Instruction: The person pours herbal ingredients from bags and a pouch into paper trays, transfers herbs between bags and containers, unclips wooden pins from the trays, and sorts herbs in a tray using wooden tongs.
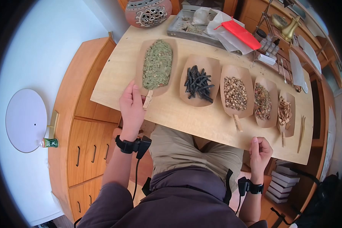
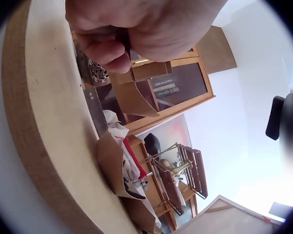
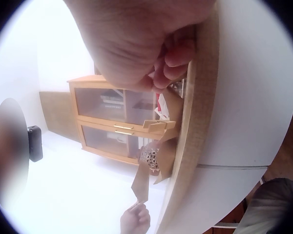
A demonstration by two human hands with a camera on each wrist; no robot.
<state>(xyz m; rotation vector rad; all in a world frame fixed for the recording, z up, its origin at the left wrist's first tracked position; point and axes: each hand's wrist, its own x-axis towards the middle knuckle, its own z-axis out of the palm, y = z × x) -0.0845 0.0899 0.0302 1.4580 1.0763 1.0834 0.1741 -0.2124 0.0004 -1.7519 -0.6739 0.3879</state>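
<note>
My left hand [image 1: 132,104] pinches the near end of a brown paper tray [image 1: 174,57] heaped with dried green herb [image 1: 157,64]. A wooden clothespin [image 1: 148,101] clips that end, beside the fingers. In the right wrist view this tray [image 3: 142,181] is lifted and tilted above the tabletop. My right hand [image 1: 260,155] rests at the table's front edge, fingers loosely curled and holding nothing. Nearest to it are a tray of brown slices [image 1: 290,130] and a tray of mixed dried herb [image 1: 268,122]. Farther left stand trays of brown bits [image 1: 228,72] and black twisted sticks [image 1: 209,62].
Wooden tweezers [image 1: 301,133] lie at the table's right end. At the back are a patterned clay pot [image 1: 148,13], a metal tray [image 1: 201,37], a red pouch [image 1: 241,34] and a small rack [image 1: 268,57]. A wooden cabinet [image 1: 83,152] stands left of the table.
</note>
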